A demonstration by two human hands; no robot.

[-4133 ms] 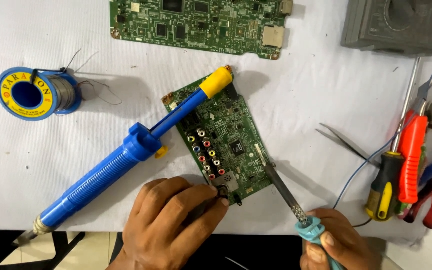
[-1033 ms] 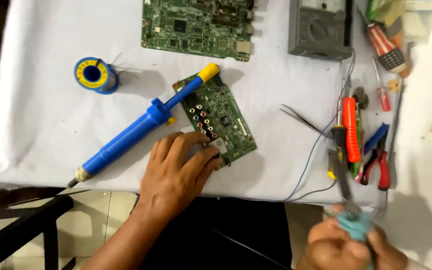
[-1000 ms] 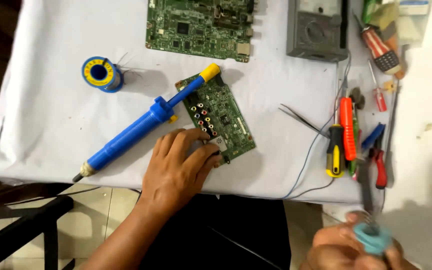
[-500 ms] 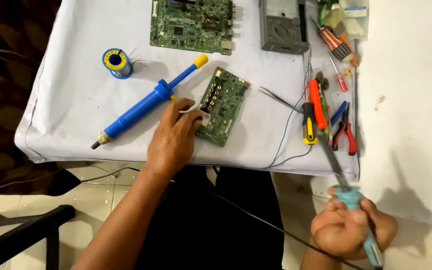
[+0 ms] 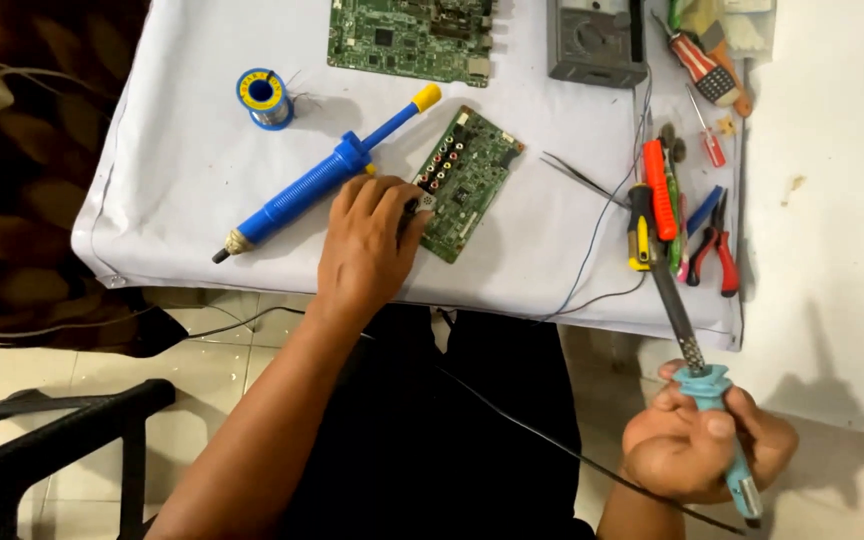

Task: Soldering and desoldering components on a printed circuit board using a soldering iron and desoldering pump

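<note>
Your left hand (image 5: 367, 240) rests with fingers curled loosely on the near edge of the small green circuit board (image 5: 470, 180), pinning it to the white-covered surface (image 5: 182, 170). Your right hand (image 5: 697, 450) is closed around the teal handle of the soldering iron (image 5: 697, 350), held off the surface edge above your lap, tip pointing up toward the tools.

Risks:
- The iron's tip lies close to the yellow-handled screwdriver (image 5: 640, 225) and the thin blue wire (image 5: 592, 250); contact could scorch plastic or insulation.
- The iron's black cord (image 5: 552, 440) crosses your lap; a snag could jerk the tool.
- The board is held at one edge only and could pivot.

Containers: none is visible. The solder spool (image 5: 264, 98), blue desoldering pump (image 5: 322, 178) and red-handled pliers (image 5: 717, 245) lie loose on the cloth.
</note>
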